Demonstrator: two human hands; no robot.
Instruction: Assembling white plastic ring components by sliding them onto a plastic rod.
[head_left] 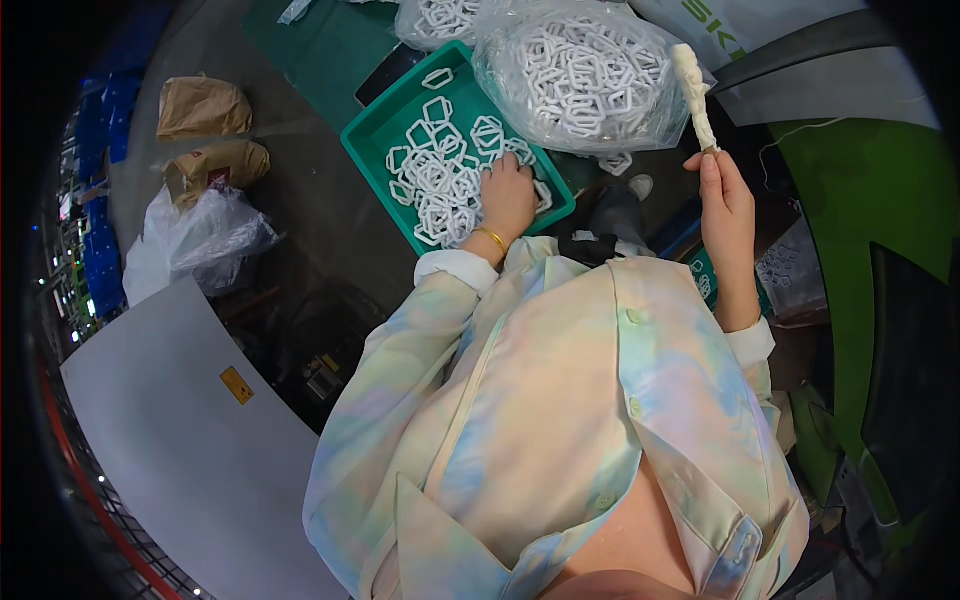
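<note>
A green tray [365,150] holds a loose heap of white six-sided plastic rings [440,185]. My left hand [508,200] reaches down into its right side, with fingers bent and close together at a white ring [520,151]. The fingertips are partly hidden. My right hand [725,205] is raised at the right, closed round the lower end of a lumpy cream-coloured stick [692,95]. The stick points upward, away from me, and its lower end is covered by my fingers.
Beyond the tray lies a clear plastic bag [600,80] full of white rings, with another bag [440,18] beside it. Brown paper packages [205,108] and crumpled clear plastic [195,240] lie at left. A grey panel [190,430] stands near left; a green machine [860,190] stands right.
</note>
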